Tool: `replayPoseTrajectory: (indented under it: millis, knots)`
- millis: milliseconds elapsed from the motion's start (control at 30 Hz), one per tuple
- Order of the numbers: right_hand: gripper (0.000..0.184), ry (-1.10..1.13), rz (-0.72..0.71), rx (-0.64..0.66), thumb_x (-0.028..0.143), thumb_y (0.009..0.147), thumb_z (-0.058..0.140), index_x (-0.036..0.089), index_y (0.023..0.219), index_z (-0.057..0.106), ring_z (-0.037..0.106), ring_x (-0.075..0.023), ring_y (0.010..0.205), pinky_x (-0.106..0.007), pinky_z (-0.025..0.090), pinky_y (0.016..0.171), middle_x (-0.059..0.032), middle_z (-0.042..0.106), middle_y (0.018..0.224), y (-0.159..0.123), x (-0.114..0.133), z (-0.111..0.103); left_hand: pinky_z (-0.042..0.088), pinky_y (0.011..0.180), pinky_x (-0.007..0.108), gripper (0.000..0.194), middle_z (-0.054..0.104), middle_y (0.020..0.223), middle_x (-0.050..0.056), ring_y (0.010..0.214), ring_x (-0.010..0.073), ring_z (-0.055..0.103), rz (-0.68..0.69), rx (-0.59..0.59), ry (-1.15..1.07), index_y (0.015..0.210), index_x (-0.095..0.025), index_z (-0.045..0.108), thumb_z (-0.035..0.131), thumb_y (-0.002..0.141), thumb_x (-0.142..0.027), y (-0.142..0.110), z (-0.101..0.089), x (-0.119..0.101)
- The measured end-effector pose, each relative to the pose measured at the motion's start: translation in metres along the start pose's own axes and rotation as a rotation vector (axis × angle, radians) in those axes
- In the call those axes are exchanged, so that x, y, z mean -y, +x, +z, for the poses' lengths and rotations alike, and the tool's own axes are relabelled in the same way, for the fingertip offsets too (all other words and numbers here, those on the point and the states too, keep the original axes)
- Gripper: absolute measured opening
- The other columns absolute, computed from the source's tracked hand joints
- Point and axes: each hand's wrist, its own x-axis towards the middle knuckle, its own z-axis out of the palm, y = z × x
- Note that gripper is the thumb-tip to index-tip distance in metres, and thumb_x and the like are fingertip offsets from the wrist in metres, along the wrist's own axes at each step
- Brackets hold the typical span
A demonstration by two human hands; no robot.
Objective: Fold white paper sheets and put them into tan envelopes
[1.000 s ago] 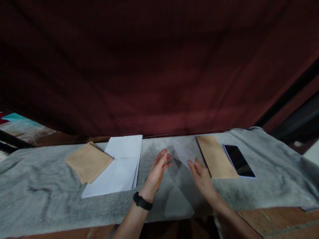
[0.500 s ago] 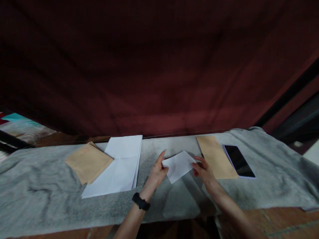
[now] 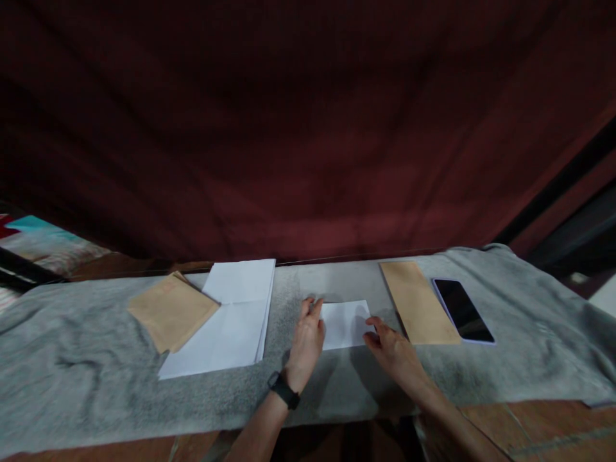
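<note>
A folded white sheet of paper (image 3: 344,326) lies flat on the grey cloth between my hands. My left hand (image 3: 307,337), with a dark watch (image 3: 283,389) on its wrist, rests at the paper's left edge with its fingers stretched forward. At the opposite edge, the index finger and thumb of my right hand (image 3: 389,346) touch the paper, a small gap between them. Neither hand appears to grip it. A brown envelope (image 3: 421,305) lies just beyond my right hand.
Larger white sheets (image 3: 235,327) lie stacked to the left, partly under brown envelopes (image 3: 173,311). A phone (image 3: 462,309) sits right of the single envelope. Grey cloth (image 3: 96,385) covers the surface, and a dark red curtain (image 3: 308,160) hangs behind it.
The folded paper has come down from a tilted position in both hands to lie flat and squared on the cloth. Both hands have loosened around its edges.
</note>
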Motion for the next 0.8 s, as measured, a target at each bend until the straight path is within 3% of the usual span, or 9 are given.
replayPoseTrajectory:
  millis: [100, 233, 367, 533, 800]
  knots:
    - [0.031, -0.055, -0.053, -0.037, 0.026, 0.093, 0.051, 0.022, 0.123, 0.058, 0.074, -0.0245, 0.089, -0.036, 0.055, 0.081, -0.0074, 0.076, 0.101, -0.001, -0.003, -0.001, 0.039, 0.116, 0.051, 0.058, 0.047, 0.148, 0.013, 0.140, 0.0292, 0.044, 0.051, -0.025, 0.098, 0.140, -0.020, 0.056, 0.040, 0.086, -0.002, -0.005, 0.002, -0.005]
    - [0.028, -0.115, -0.099, -0.045, 0.025, 0.092, 0.054, 0.022, 0.119, 0.061, 0.072, -0.0259, 0.093, -0.038, 0.055, 0.085, -0.0086, 0.073, 0.103, 0.001, -0.005, -0.004, 0.037, 0.118, 0.052, 0.046, 0.041, 0.157, 0.015, 0.147, 0.0306, 0.036, 0.106, 0.023, 0.152, 0.142, -0.017, 0.053, 0.043, 0.097, -0.017, -0.018, 0.015, -0.014]
    - [0.028, -0.098, -0.101, -0.006, 0.023, 0.090, 0.056, 0.023, 0.118, 0.062, 0.070, -0.0262, 0.097, -0.039, 0.054, 0.088, -0.0080, 0.071, 0.102, 0.004, -0.007, -0.008, 0.033, 0.119, 0.057, 0.053, 0.032, 0.164, 0.015, 0.151, 0.0327, 0.028, 0.181, 0.096, 0.286, 0.152, -0.019, 0.040, 0.046, 0.101, -0.033, -0.036, 0.024, -0.018]
    - [0.029, -0.024, -0.068, 0.055, 0.020, 0.086, 0.057, 0.023, 0.115, 0.062, 0.069, -0.0242, 0.095, -0.037, 0.053, 0.087, -0.0063, 0.070, 0.101, 0.009, -0.011, -0.011, 0.033, 0.120, 0.055, 0.057, 0.032, 0.163, 0.016, 0.151, 0.0316, 0.028, 0.216, 0.074, 0.428, 0.155, -0.020, 0.037, 0.049, 0.101, -0.037, -0.045, 0.023, -0.014]
    - [0.031, 0.044, 0.007, 0.114, 0.019, 0.082, 0.057, 0.026, 0.111, 0.065, 0.068, -0.0210, 0.088, -0.035, 0.053, 0.086, -0.0029, 0.070, 0.098, 0.013, -0.020, -0.019, 0.032, 0.120, 0.055, 0.066, 0.033, 0.162, 0.017, 0.150, 0.0329, 0.031, 0.200, 0.100, 0.451, 0.155, -0.019, 0.038, 0.049, 0.099, -0.052, -0.041, 0.019, -0.006]
